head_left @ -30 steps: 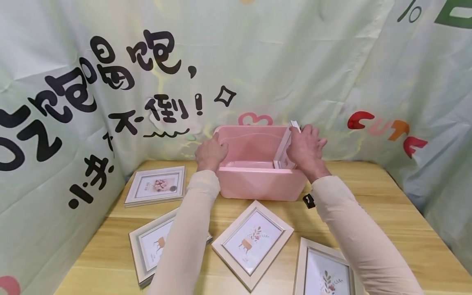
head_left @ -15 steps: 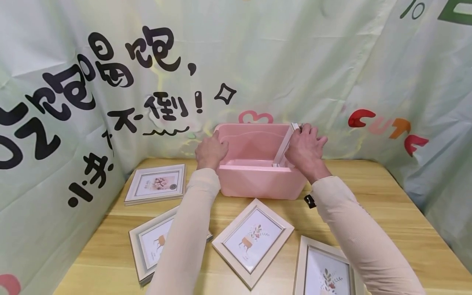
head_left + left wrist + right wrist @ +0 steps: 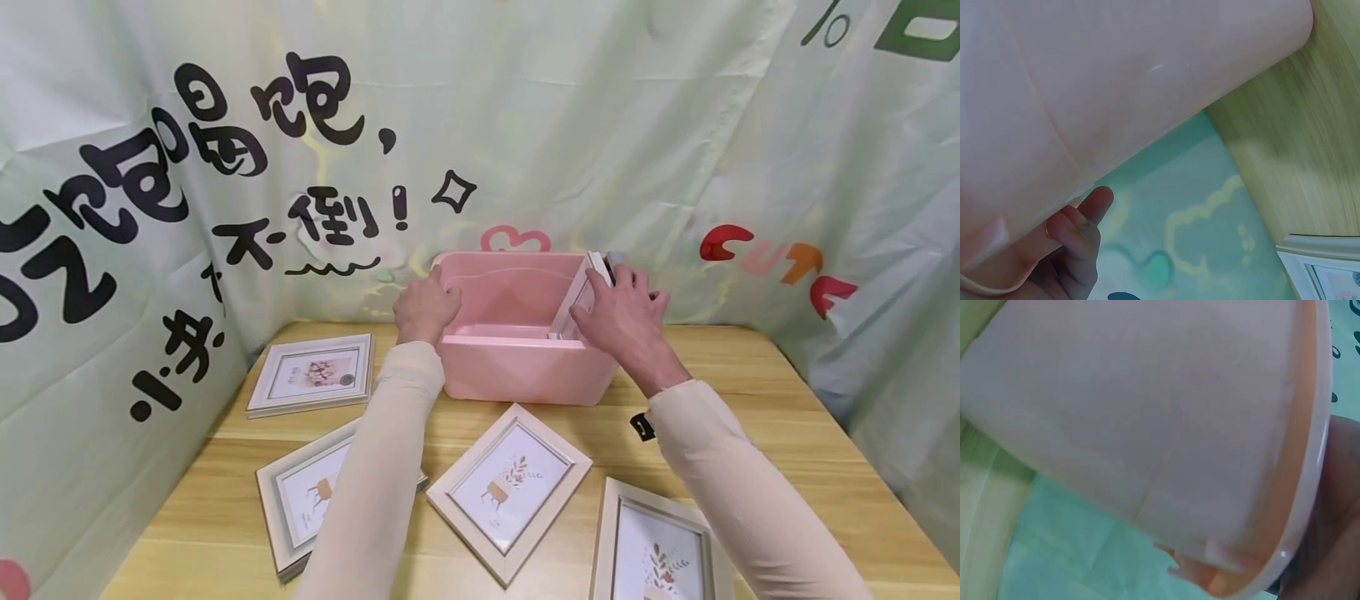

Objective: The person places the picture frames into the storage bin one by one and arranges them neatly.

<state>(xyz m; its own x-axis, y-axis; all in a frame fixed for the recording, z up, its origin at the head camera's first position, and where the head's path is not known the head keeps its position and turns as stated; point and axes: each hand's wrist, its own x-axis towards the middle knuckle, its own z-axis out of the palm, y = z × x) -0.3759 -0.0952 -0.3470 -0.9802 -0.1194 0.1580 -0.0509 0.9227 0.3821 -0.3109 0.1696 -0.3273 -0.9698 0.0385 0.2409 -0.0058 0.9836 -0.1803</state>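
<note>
Right hand [image 3: 628,321] now has its thumb splayed by the white frame [image 3: 571,302] in the pink bin's [image 3: 528,371] right end, can't tell if it's gripping, left hand [image 3: 426,310] clutching the bin, so frame's probably nearly settled.

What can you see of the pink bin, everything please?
The pink bin is glossy and plastic-looking, open-topped, with rounded corners, a lipped rim and walls tapering downward. A faint line runs down each end wall. It stands upright on the wooden table, near the curtain. The left hand grips its left end at the rim. Inside its right end, a white frame stands tilted, held by the right hand.
</note>
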